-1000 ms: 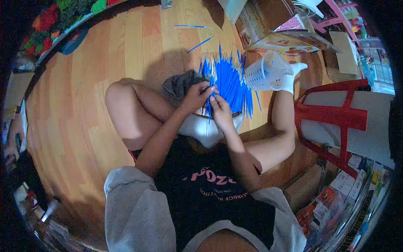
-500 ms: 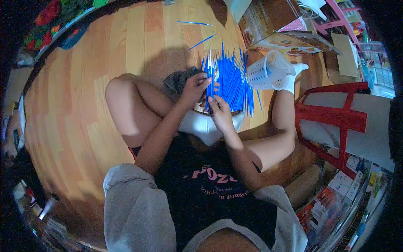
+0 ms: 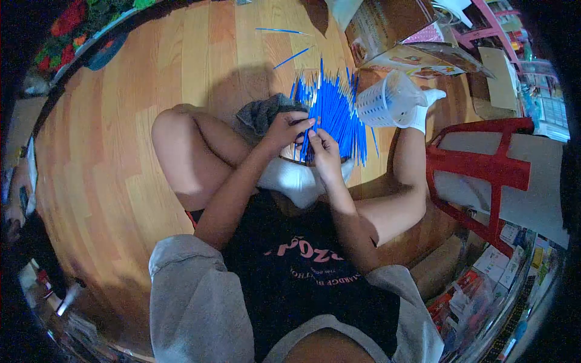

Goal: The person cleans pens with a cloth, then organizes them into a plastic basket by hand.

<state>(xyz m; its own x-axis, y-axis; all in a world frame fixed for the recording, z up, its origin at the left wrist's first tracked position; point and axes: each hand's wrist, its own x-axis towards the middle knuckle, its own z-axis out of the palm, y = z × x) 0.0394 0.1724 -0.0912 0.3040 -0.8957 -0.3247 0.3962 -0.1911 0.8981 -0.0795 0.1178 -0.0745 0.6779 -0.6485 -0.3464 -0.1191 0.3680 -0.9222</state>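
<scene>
A dense pile of thin blue paintbrushes (image 3: 339,118) lies fanned out on the floor in front of me, with pale, brownish tips pointing away. My left hand (image 3: 289,130) is at the pile's left side, thumb and fingers closed in a pinch. Just below and to the right, my right hand (image 3: 325,152) is also closed, its thumb close to the left fingertips. Between the two hands a blue paintbrush (image 3: 315,126) is gripped; the fingers hide part of it. Beside my left wrist sits a dark grey cloth (image 3: 263,115).
A white perforated basket (image 3: 374,107) stands right of the pile, near my foot. Two loose brushes (image 3: 292,58) lie farther off. An opened cardboard box (image 3: 387,30) is behind, and a red-framed stool (image 3: 499,166) is at right. My crossed legs surround the pile.
Both hands have shifted slightly right and closer together. The upright brush with a pale upper end seen at the left hand before no longer stands out there.
</scene>
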